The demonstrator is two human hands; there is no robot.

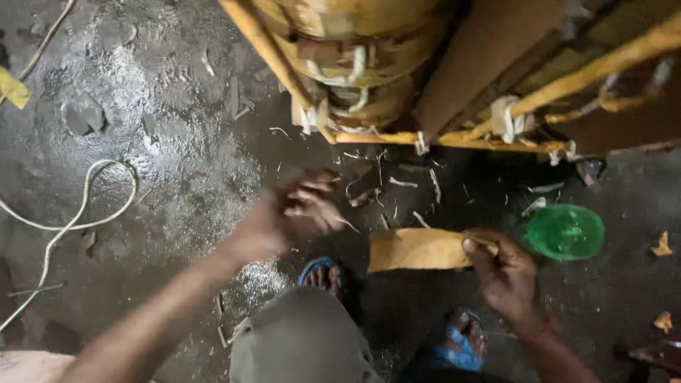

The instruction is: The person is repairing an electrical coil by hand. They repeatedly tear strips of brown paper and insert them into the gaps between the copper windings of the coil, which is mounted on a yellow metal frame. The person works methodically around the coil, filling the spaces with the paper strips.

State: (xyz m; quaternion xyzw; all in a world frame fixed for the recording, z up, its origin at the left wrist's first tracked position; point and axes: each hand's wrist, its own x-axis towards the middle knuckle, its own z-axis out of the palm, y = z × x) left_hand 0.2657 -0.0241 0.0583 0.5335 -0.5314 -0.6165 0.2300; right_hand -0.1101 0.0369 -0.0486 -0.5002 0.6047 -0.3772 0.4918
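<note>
My right hand [505,273] grips the end of a flat yellow strip of cane or wood [418,250], held level above the dark floor. My left hand [294,213] is blurred, its fingers apart, and holds nothing that I can make out. It hovers to the left of the strip, below a yellow cane frame [454,138] bound with pale ties. My knee in grey cloth [301,340] and my feet in blue sandals [464,344] show at the bottom.
A green round bowl [565,231] lies on the floor right of the strip. A pale cord [85,213] loops across the wet concrete at the left. Pale shavings and offcuts litter the floor under the frame.
</note>
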